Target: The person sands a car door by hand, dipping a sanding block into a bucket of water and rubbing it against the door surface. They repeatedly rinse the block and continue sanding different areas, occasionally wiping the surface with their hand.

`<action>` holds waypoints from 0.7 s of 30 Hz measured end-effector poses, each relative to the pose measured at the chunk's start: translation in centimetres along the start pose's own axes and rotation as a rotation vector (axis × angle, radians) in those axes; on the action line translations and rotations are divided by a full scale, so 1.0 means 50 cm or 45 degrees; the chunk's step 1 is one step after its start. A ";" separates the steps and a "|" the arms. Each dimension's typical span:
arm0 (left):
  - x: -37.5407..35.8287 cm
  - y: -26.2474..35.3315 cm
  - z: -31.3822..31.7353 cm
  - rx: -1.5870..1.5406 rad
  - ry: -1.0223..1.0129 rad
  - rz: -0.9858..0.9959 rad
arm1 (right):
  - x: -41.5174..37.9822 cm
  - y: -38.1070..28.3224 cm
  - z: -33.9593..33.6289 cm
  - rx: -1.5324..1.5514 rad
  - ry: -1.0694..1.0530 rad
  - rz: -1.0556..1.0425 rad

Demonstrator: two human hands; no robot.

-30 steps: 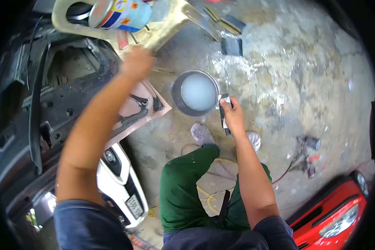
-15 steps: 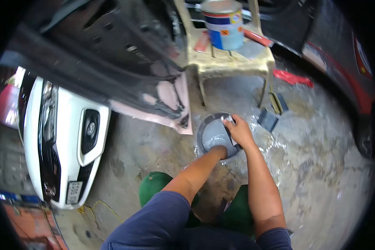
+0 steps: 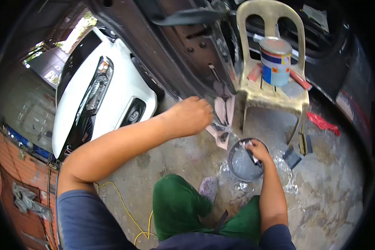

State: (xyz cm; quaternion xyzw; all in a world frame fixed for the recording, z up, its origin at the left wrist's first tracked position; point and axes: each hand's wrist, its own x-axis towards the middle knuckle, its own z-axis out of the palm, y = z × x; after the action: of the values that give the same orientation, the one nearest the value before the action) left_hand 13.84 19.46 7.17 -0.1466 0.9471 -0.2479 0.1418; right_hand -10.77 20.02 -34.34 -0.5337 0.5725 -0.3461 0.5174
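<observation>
My left hand (image 3: pixel 193 116) is raised in front of the dark car door (image 3: pixel 177 46), its fingers curled into a fist. What it holds, if anything, is hidden; splashes of water show just beside it. The door's lower corner has pale pink patches (image 3: pixel 222 141). Over the right side of a round grey basin (image 3: pixel 232 166) of water, my right hand (image 3: pixel 259 151) grips a dark flat block with a pale edge. The basin stands on the wet concrete floor.
A worn plastic chair (image 3: pixel 275 101) holds a paint can (image 3: pixel 275 68) and red strips (image 3: pixel 300 79). Dark blocks (image 3: pixel 292 158) and a red wrapper (image 3: pixel 323 123) lie on the floor. A white car (image 3: pixel 125 79) stands left, a yellow cable (image 3: pixel 125 204) below it.
My left hand has come out of the basin and moved up and left to the door. My right hand stays at the basin with the block. The view has shifted left.
</observation>
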 end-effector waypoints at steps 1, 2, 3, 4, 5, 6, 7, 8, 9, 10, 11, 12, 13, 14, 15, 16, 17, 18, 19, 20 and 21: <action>-0.031 -0.023 -0.017 0.101 -0.039 0.027 | 0.015 0.025 0.008 -0.014 -0.062 -0.021; -0.062 -0.043 -0.029 0.202 -0.080 0.048 | 0.006 0.021 0.005 0.043 -0.216 0.002; -0.085 -0.059 -0.038 0.302 -0.124 0.065 | -0.001 0.016 0.001 0.092 -0.372 0.026; -0.097 -0.060 -0.043 0.149 -0.354 -0.031 | 0.002 0.022 -0.004 -0.062 -0.482 0.102; -0.115 -0.062 -0.037 0.198 -0.270 -0.010 | 0.004 0.033 -0.010 -0.217 -0.585 0.183; -0.135 -0.063 -0.019 0.246 -0.183 0.012 | 0.003 0.044 -0.016 -0.198 -0.646 0.232; -0.152 -0.061 0.002 0.294 -0.097 0.037 | 0.000 0.050 -0.023 -0.181 -0.706 0.284; -0.156 -0.053 0.026 0.242 -0.241 -0.018 | -0.007 0.042 -0.032 -0.117 -0.651 0.283; -0.157 -0.042 0.046 0.208 -0.208 -0.015 | -0.014 0.033 -0.045 -0.049 -0.594 0.282; -0.156 -0.029 0.064 0.174 -0.174 -0.008 | -0.016 0.035 -0.049 0.113 -0.571 0.351; -0.155 -0.014 0.084 0.135 -0.141 0.004 | -0.016 0.025 -0.051 0.183 -0.547 0.348; -0.149 0.001 0.109 0.098 -0.132 0.005 | -0.021 0.017 -0.054 0.256 -0.521 0.352; -0.136 0.019 0.133 0.057 -0.119 0.010 | -0.022 0.028 -0.059 0.330 -0.492 0.362; -0.127 0.035 0.157 0.010 -0.105 0.024 | -0.016 0.041 -0.056 0.234 -0.445 0.267; -0.119 0.048 0.176 -0.010 -0.078 0.028 | -0.017 0.040 -0.061 0.197 -0.465 0.276; -0.109 0.062 0.193 -0.039 -0.053 0.042 | -0.020 0.031 -0.060 0.168 -0.483 0.295; -0.097 0.076 0.214 -0.079 -0.029 0.065 | -0.028 0.031 -0.059 0.145 -0.500 0.328; -0.087 0.086 0.235 -0.101 -0.033 0.088 | -0.031 0.028 -0.057 0.155 -0.482 0.348; -0.077 0.098 0.254 -0.070 -0.042 0.124 | -0.041 0.015 -0.056 0.186 -0.437 0.349; -0.069 0.108 0.273 -0.042 -0.052 0.155 | -0.021 0.056 -0.055 0.165 -0.511 0.222; -0.063 0.120 0.291 -0.011 -0.065 0.184 | -0.025 0.053 -0.054 0.239 -0.461 0.363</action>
State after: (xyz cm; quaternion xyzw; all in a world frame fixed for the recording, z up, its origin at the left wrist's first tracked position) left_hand 20.44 19.29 -7.46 -0.0846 0.9523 -0.2291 0.1828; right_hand -14.18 21.32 -36.00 -0.4504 0.5054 -0.2200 0.7023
